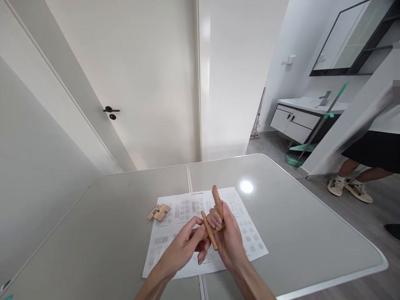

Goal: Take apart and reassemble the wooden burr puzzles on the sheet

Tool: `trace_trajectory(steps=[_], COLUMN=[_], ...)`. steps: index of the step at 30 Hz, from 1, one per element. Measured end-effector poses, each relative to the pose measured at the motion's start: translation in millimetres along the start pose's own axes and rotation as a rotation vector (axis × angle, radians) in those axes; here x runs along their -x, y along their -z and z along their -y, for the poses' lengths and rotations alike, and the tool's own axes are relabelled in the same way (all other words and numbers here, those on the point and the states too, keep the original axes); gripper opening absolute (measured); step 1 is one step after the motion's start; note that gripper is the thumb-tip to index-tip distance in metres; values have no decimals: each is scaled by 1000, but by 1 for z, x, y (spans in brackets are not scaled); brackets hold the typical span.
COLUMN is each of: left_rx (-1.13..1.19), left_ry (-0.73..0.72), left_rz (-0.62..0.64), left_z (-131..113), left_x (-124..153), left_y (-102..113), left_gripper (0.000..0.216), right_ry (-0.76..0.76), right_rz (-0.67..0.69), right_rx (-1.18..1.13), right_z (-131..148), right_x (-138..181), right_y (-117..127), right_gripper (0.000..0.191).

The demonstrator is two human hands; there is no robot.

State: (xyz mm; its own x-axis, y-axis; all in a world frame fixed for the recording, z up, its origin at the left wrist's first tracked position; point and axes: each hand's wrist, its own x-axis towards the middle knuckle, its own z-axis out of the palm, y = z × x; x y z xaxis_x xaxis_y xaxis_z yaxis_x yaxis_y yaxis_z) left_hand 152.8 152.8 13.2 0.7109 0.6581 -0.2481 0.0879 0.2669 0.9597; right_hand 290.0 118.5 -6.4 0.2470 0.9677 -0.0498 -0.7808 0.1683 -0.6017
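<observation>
- Your left hand point(183, 246) is closest to you. Its thumb and fingertips pinch the slanted light-brown wooden stick point(208, 230) near the stick's top end.
- Your right hand point(231, 241) is just beside it. Its fingers curl tight around the bottom of the upright light-brown wooden stick point(217, 200), which pokes up above them.
- The two sticks meet between your hands, up in the air over the sheet. The slanted one crosses in front of your right fingers and hides part of them. There may be a third little piece there, but I cannot tell.
- Under your hands lies one white paper sheet with small printed pictures point(246, 237). Your hands cover its middle.
- The sheet lies on one big grey table with round corners point(312, 233).
- At the sheet's far left corner sits one small pile of light-brown wooden blocks point(159, 211), well apart from your hands. They are too close together to count.
- Behind the table is one white door point(140, 83) with one black handle point(111, 111).
- Far right, another person stands in two pale shoes point(336, 186).
- Past them, one green-ended broom point(315, 131) leans by one white sink cupboard point(296, 121).
</observation>
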Motion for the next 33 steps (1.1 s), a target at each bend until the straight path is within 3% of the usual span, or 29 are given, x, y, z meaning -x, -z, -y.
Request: trace_trajectory(steps=[7, 13, 18, 24, 33], left_rx=[62, 275, 554, 752, 810], left_ry=[-10, -69, -5, 33, 103], left_rz=[-96, -263, -322, -273, -265], left_z=[4, 17, 32, 54, 60], left_x=[5, 11, 9, -3, -2], left_y=[-6, 1, 8, -4, -15], left_gripper=[39, 35, 29, 28, 35], right_ry=[-18, 207, 74, -104, -93], right_rz=[-28, -111, 33, 234, 222], right_rx=[7, 286, 765, 686, 727], right_z=[-1, 34, 38, 19, 10], right_x=[-3, -11, 16, 30, 20], right_y=[-3, 24, 53, 52, 55], right_gripper=[36, 29, 36, 43, 40])
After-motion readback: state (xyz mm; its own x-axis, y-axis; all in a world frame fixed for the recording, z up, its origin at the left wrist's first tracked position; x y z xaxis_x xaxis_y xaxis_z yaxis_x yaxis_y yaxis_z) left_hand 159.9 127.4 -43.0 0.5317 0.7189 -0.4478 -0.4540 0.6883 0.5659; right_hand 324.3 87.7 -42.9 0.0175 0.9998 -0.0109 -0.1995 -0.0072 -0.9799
